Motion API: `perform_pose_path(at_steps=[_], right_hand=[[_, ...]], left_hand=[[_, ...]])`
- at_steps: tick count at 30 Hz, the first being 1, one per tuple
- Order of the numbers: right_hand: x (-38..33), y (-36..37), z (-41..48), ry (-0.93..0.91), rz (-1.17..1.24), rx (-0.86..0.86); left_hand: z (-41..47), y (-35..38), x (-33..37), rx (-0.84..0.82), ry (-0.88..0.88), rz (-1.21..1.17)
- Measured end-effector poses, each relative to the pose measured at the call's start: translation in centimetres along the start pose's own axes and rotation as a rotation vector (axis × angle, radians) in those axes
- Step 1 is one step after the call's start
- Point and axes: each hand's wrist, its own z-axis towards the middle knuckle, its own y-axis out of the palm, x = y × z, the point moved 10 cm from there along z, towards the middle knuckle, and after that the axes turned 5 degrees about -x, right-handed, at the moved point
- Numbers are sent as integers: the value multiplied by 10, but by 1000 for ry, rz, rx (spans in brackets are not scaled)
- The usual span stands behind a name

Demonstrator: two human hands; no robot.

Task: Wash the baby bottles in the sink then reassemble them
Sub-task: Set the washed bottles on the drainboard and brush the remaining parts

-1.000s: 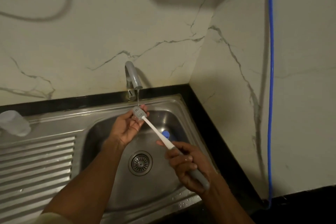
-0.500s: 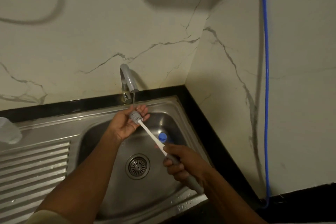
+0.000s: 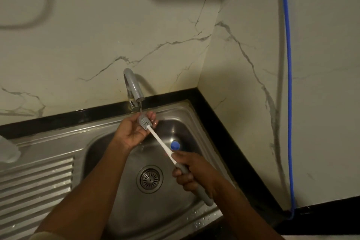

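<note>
Pale grey-veined marble walls (image 3: 93, 48) meet in a corner above the black desk (image 3: 226, 134); a blue cable (image 3: 288, 87) runs down one.

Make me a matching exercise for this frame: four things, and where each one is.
Things: 1 brush head; 2 brush handle; 3 blue round piece; 4 blue cable.
Places: A down the right wall; B in the right hand; C in the sink basin; D under the tap, in the left hand.
Pairs: 1-D, 2-B, 3-C, 4-A.

Blue cable (image 3: 289, 84) on marble wall (image 3: 97, 35), black countertop (image 3: 220, 132)
</note>
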Motion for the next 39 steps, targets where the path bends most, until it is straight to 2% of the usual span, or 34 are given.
perform_pose_path(at_steps=[1, 2, 3, 5, 6, 7, 9, 10, 11, 12, 14, 15, 16, 17, 20, 21, 22, 23, 24, 25, 27, 28, 29, 30, 33, 34, 36, 39], right_hand=[[2, 4, -2, 44, 122, -37], [3, 3, -1, 42, 90, -41], [-2, -5, 0, -20, -145, 19], [-21, -12, 3, -198, -1061, 253], [-24, -4, 4, -279, -1437, 317], [-21, -3, 7, -300, -1616, 370], [-22, 1, 6, -362, -1580, 379], [-26, 1, 5, -383, -1385, 314], [-27, -5, 3, -351, -1062, 240], [-20, -9, 4, -242, -722, 155], [-2, -3, 1, -27, -192, 4], [3, -2, 0, 47, -31, -26], [4, -5, 0, 87, -4, -31], [-2, -9, 0, 58, -165, 14], [-36, -5, -7, -191, -1427, 283], [-38, -1, -8, -234, -1629, 343], [-37, -1, -8, -266, -1686, 375], [-39, 2, -10, -304, -1654, 371], [-42, 1, -12, -346, -1513, 328], [-42, -4, -11, -328, -1264, 258], [-24, -15, -9, -141, -652, 104], [-14, -13, -10, -77, -474, 58], [-10, -13, -12, -60, -455, 47], [-11, -17, -12, -72, -584, 87], [-25, -11, -16, -175, -1571, 323], [-24, -2, -18, -203, -1725, 383], [-21, 9, -18, -259, -1670, 437], [-27, 4, -23, -300, -1193, 399]], left_hand=[[-1, -2, -1, 3, -16, 10], [0, -4, -3, 12, -26, 27], [1, -8, -3, 57, -21, 71], [6, -16, 1, 164, 33, 186], [9, -20, 4, 213, 71, 242], [10, -20, 7, 238, 104, 289], [8, -14, 9, 198, 124, 264], [6, -10, 6, 138, 95, 177], [5, -8, 3, 71, 54, 78], [2, -7, 1, 16, 19, -10], [-3, -5, -1, -67, -30, -43], [-4, -5, -1, -83, -28, -4], [-4, -5, 0, -83, -15, 39], [-2, -6, 2, -58, 5, 84], [2, -12, 16, 110, 108, 206], [3, -15, 20, 162, 143, 233], [2, -15, 21, 195, 163, 235], [1, -14, 20, 201, 168, 215], [-2, -11, 15, 169, 142, 165], [-5, -7, 8, 108, 92, 103], [-13, -2, -3, 7, 10, 9], [-16, -2, -4, -29, -5, -9], [-17, -2, -5, -44, -9, 0], [-16, -3, -6, -37, -4, 26], [-3, -9, -3, 73, 51, 146], [0, -8, 0, 109, 88, 183], [6, -14, 5, 200, 182, 219], [2, -25, 16, 244, 315, 198]])
